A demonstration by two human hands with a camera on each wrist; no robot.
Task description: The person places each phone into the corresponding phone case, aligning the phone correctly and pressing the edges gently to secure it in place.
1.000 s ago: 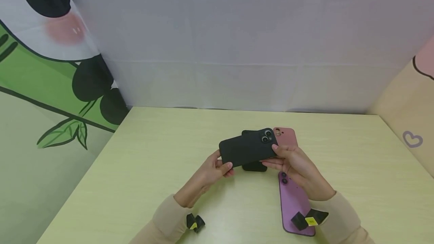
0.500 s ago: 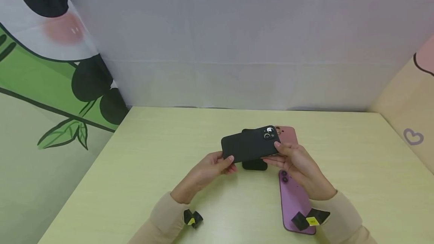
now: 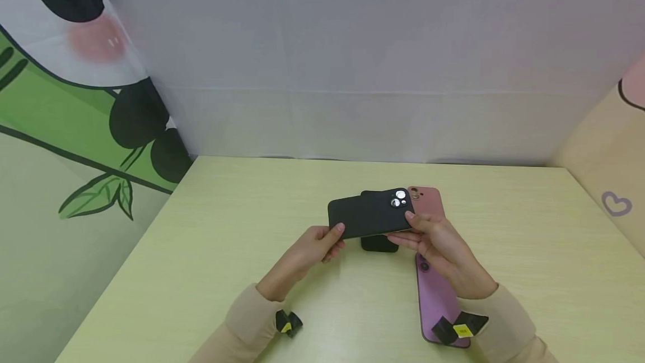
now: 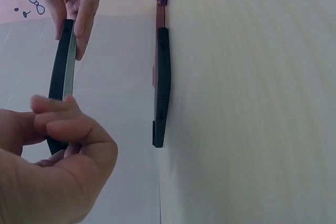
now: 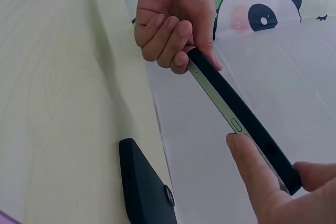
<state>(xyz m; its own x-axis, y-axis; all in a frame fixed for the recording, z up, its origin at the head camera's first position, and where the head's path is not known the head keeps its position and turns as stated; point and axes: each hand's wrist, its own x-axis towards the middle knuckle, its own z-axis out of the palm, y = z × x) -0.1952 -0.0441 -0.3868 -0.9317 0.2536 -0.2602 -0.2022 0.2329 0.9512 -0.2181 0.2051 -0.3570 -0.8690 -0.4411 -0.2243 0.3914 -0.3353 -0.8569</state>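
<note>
Above the table, both hands hold a phone with a black case at its back, camera lenses facing up. My left hand pinches its left end between thumb and curled fingers. At the camera end, my right hand has its thumb on the black back and fingers underneath. In the right wrist view, the phone's pale greenish side with a long button shows along the black case. Below it on the table lies another black phone or case, mostly covered by the held one in the head view.
A pink phone lies beside the black one, partly behind the right hand. Nearer the front, a purple phone lies under the right wrist. The pale table meets a white cloth backdrop, with cartoon-printed walls at both sides.
The held phone has levelled slightly and its lenses now catch more light. The left fingers have shifted a little up its left end. The things on the table stay put.
</note>
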